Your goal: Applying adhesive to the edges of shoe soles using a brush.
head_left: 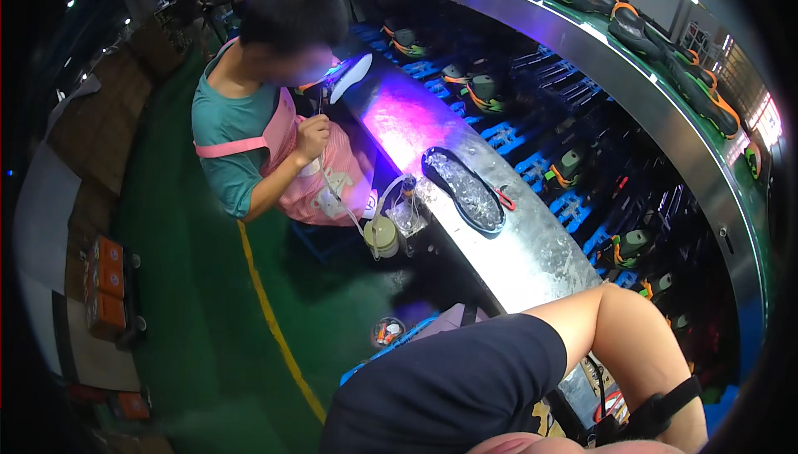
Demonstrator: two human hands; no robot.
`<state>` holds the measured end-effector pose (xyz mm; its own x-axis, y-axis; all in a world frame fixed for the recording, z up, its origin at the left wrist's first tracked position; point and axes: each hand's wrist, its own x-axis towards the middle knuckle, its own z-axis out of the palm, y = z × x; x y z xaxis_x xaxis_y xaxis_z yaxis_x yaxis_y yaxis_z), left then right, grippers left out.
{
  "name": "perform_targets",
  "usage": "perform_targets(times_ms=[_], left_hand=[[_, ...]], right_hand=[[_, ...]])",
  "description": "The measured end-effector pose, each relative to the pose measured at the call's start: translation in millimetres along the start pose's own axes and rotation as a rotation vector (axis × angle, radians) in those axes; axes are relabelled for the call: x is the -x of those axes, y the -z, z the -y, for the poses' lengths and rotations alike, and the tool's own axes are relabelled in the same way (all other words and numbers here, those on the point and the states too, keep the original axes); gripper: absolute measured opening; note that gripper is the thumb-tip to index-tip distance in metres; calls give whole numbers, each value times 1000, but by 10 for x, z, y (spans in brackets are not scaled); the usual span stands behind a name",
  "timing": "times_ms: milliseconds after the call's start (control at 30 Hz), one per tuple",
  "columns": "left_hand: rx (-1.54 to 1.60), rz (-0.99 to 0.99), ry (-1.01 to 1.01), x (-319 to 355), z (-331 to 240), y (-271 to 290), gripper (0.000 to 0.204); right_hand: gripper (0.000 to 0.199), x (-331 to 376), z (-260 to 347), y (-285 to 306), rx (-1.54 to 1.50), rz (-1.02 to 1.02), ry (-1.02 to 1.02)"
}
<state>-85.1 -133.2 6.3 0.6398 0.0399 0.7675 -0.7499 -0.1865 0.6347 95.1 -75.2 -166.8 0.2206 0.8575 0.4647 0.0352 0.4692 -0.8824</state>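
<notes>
One of my arms, seemingly the left, crosses the lower right in a dark sleeve. Its bare elbow is bent over the near end of the metal bench [532, 246], and a black strap [665, 408] circles the forearm. Neither of my hands can be made out. A patch of bare skin shows at the lower edge, but I cannot tell which part it is. On the bench beyond my elbow lies a dark shoe sole [465, 192], its inside facing up with whitish patches. A small red loop-shaped thing [504, 198] lies beside it.
Across the bench, a co-worker [266, 122] in a pink apron holds a thin tool near a pale sole-shaped piece [351, 78]. A lidded pot [381, 236] with tubes hangs by the bench. Shoe parts [482, 93] ride blue racks on the right; more soles [698, 88] line an upper shelf.
</notes>
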Motion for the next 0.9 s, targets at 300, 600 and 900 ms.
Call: perform_targets(times_ms=[300, 600, 900], left_hand=[[38, 134, 90, 58, 79, -48, 24], [-345, 93, 288, 25, -133, 662, 12], [-2313, -1107, 1048, 926, -1366, 3002, 72]], right_hand=[[19, 106, 174, 101, -11, -66, 14], [17, 198, 98, 545, -52, -152, -22], [16, 219, 145, 467, -139, -99, 28]])
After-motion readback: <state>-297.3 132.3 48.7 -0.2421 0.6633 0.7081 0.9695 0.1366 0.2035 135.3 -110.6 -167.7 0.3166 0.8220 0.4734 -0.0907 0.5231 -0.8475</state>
